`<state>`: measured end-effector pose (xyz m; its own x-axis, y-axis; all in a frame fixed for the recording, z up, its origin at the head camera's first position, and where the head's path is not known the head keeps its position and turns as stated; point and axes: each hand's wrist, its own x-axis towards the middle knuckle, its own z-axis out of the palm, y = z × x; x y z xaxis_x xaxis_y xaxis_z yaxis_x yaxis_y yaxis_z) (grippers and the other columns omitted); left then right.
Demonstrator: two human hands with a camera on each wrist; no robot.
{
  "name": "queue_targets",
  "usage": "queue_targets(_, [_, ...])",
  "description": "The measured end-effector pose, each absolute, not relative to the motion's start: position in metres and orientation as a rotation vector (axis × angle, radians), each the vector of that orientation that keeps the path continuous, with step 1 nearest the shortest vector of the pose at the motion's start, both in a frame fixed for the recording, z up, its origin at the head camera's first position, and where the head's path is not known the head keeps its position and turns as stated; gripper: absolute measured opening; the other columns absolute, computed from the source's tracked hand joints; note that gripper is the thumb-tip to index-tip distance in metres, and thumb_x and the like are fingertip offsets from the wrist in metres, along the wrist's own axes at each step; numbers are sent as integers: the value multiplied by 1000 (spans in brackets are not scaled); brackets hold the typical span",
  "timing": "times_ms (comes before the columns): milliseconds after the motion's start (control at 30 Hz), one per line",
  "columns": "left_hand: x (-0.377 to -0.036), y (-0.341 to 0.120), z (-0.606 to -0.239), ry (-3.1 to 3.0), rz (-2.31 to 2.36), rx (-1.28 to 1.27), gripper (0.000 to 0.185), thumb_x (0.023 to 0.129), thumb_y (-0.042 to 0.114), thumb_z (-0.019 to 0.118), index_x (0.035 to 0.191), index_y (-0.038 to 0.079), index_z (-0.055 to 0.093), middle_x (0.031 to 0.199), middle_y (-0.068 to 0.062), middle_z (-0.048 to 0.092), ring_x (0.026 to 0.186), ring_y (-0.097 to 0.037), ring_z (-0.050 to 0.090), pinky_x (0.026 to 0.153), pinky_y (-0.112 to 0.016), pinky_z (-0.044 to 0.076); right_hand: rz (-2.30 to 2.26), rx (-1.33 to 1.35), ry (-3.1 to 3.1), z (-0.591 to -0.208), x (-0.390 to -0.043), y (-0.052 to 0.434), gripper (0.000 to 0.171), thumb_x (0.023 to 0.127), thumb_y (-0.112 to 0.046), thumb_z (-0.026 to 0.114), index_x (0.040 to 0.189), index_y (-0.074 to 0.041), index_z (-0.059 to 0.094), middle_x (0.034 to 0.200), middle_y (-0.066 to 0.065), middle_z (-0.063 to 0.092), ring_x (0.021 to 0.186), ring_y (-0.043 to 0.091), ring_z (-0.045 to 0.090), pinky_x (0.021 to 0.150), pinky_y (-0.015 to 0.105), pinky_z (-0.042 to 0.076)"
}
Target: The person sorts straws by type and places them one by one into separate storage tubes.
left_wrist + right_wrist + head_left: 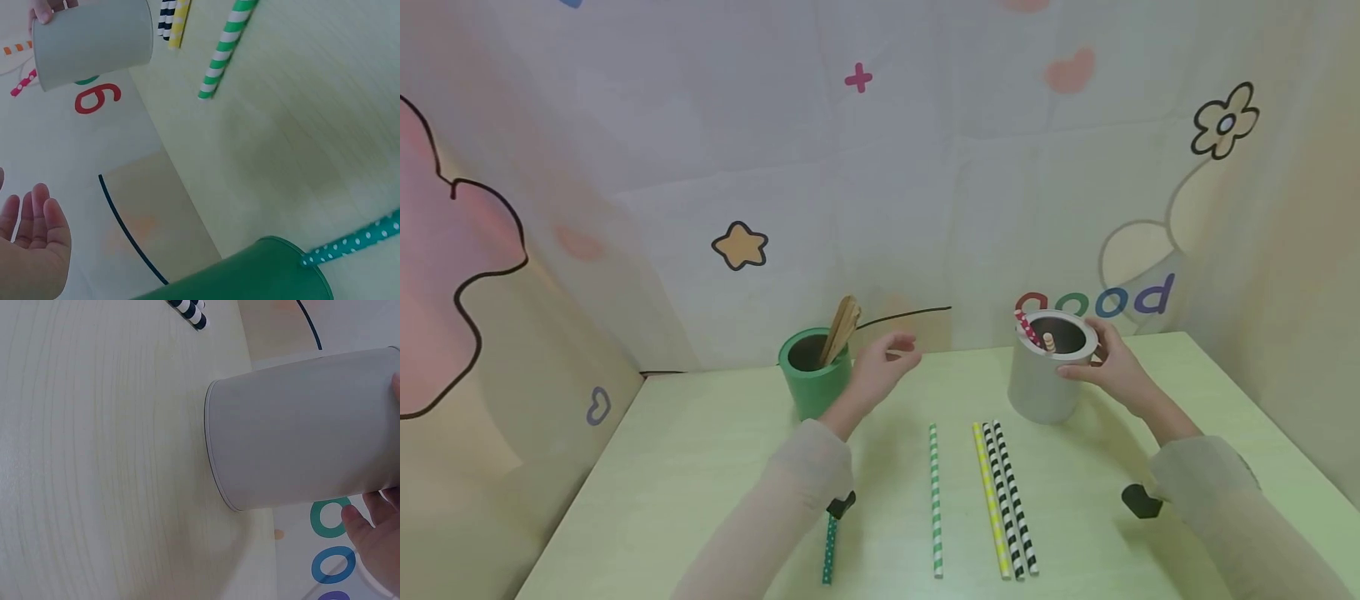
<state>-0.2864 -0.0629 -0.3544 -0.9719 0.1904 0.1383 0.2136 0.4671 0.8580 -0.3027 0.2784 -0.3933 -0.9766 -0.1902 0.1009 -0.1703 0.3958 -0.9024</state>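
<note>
My right hand (1101, 364) grips the rim of a grey cup (1047, 373) at the back right of the table; its fingers (369, 534) curl round the cup's wall (300, 431). A red dotted straw (1027, 327) and an orange striped one (1049, 342) stand in the cup. My left hand (883, 364) hovers open and holds nothing, just right of a green cup (815, 377) that holds wooden sticks (841, 328). The left wrist view shows its relaxed fingers (34, 244) above the green cup (250, 275).
Several paper straws lie on the pale green table (700, 467): a green striped one (936, 498), a yellow one (991, 498), two black striped ones (1011, 497) and a teal dotted one (829, 546) under my left sleeve. A printed cloth backdrop stands behind.
</note>
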Motion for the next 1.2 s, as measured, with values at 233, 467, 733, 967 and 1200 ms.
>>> queue_targets(233, [-277, -86, -365, -2687, -1522, -349, 30, 85, 21, 58, 113, 10, 56, 108, -7, 59, 95, -22, 56, 81, -33, 48, -1689, -343, 2600, -392, -301, 279, 90, 79, -12, 65, 139, -3, -3, 144, 25, 8, 131, 44, 10, 100, 60, 21])
queue_targets(467, [-272, -109, -384, -2706, -1538, -244, 29, 85, 20, 58, 112, 10, 56, 106, -7, 60, 96, -21, 55, 83, -34, 46, -1682, -346, 2605, -393, -301, 279, 90, 79, -12, 65, 139, -3, -2, 143, 24, 9, 131, 44, 12, 100, 58, 22])
queue_targets(733, [-264, -133, -409, -2766, -1577, -225, 30, 85, 15, 57, 113, 5, 55, 100, -10, 61, 79, -16, 60, 67, -27, 51, -1673, -348, 2618, -392, -299, 278, 92, 79, -17, 66, 138, -1, -2, 143, 25, 10, 130, 45, 12, 100, 59, 22])
queue_targets(967, [-258, -148, -428, -2832, -1588, -201, 33, 85, 14, 57, 115, 3, 54, 97, -9, 60, 73, -13, 59, 64, -27, 51, -1672, -346, 2620, -390, -298, 277, 93, 79, -18, 66, 138, -1, -3, 143, 25, 8, 131, 45, 11, 100, 60, 21])
queue_targets(1200, [-251, -157, -440, -2853, -1569, -177, 30, 83, 10, 57, 111, 1, 55, 90, -10, 60, 68, -14, 57, 57, -25, 48, -1664, -332, 2622, -389, -299, 275, 94, 78, -19, 67, 138, -2, -3, 144, 25, 7, 131, 44, 9, 100, 60, 21])
